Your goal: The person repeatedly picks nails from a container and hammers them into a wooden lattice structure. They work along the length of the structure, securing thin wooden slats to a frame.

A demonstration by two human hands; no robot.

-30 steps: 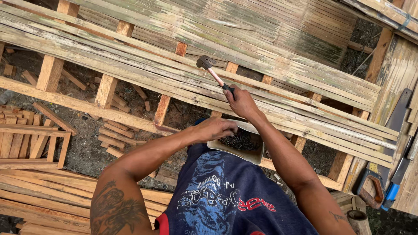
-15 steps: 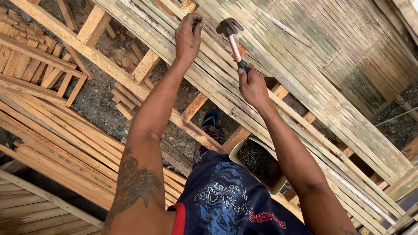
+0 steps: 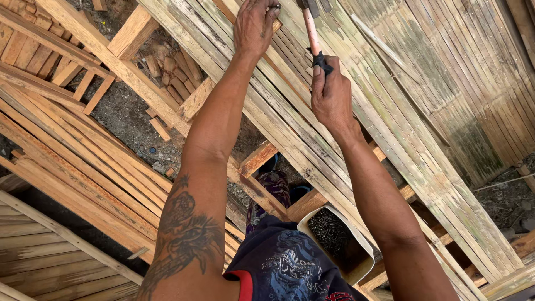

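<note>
Nearest the camera: dark printed shorts [image 3: 284,267], and just right of them a white tub [image 3: 356,262] holding dark nails, sitting under the slats by the knee. Both forearms are reaching up and away from the body.

Right hand [image 3: 330,97] is wrapping closed around the black-and-wood handle of a hammer [image 3: 312,33]; the head is running off the top edge, so it is only partly showing. Left hand [image 3: 253,25] is pressing on the slats beside the hammer, fingers pinched together at something small, probably a nail, but too small to tell. So left is closed in a pinch, contents unclear.

Work surface is a bamboo slat panel [image 3: 390,111] lying diagonally across a wooden frame [image 3: 128,67]. Farther right, a wide stretch of slats is already lying flat and tight. On the near-left side, cross pieces of the frame are showing bare with dirt ground [image 3: 128,120] and wood offcuts [image 3: 173,72] below. Judging from this, a good part is covered and fixing is going on at the near edge; more nailing looks left.

Against half a second ago: the view is tilting, and both hands are sitting higher in frame. The hammer head, then fully visible and raised, is now cut off at the top edge and closer to the left fingers.
</note>
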